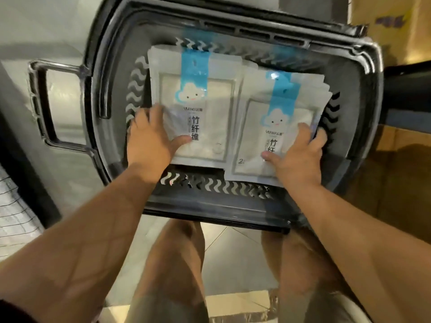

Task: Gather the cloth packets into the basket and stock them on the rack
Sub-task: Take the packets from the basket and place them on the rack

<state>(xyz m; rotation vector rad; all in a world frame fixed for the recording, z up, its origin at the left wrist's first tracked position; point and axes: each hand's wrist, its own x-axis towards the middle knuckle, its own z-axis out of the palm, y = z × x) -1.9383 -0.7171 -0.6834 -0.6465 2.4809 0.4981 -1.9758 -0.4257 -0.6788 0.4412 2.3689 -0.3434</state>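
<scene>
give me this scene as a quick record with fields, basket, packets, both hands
basket: dark plastic, slotted walls, handle folded out to the left
left stack: white packets with blue strip, lying flat in basket
right stack: same packets, fanned, beside left stack
left grip: bare hand, thumb on top of left stack, fingers at its left edge, hold unclear
right grip: bare hand, thumb on top of right stack, fingers curled round its right edge

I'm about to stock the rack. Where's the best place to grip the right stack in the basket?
Lying flat and fanned, the right stack is probably best clamped at its near right edge, from the right, where the right hand sits: thumb on top, fingers beneath, pinching all layers.
</scene>
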